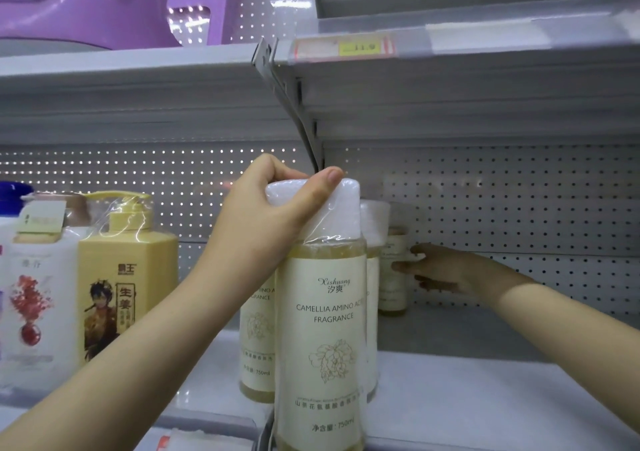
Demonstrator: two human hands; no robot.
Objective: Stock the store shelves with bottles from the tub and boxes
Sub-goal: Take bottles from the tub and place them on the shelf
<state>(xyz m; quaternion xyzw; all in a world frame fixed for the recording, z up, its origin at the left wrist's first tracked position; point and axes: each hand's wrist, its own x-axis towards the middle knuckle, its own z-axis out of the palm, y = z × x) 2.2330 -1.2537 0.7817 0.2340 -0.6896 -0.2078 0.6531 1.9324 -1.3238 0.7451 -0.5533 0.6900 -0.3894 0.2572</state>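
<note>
Head cam puts me right at the shelf [485, 391]. My left hand [263, 215] is clamped over the shrink-wrapped white cap of the front camellia bottle [322, 329], thumb across the near side and fingers curled round the back, so it's fully closed on that cap. I reckon gripping by the top is the easy way to lower a tall, slim bottle upright at the shelf's front edge, dead centre at 6 o'clock in view; its base runs out of frame, so I can't tell if it's actually down yet.

My right hand [446, 272] reaches deep toward 3 o'clock, fingers loosely spread against the side of the back bottle [393, 270] near the pegboard wall [519, 208]. It's touching, not wrapped round it. Looks like I'm steadying or nudging it back to keep the row straight and make room.

Two more of the same bottles stand just behind the front one, one to each side. Over at 9 o'clock a yellow pump bottle [128, 287] and a white bottle [34, 312] sit side by side, facing out. The price tag [360, 47] on the shelf above is too blurry to read properly. Plenty of bare shelf at 4 o'clock.
</note>
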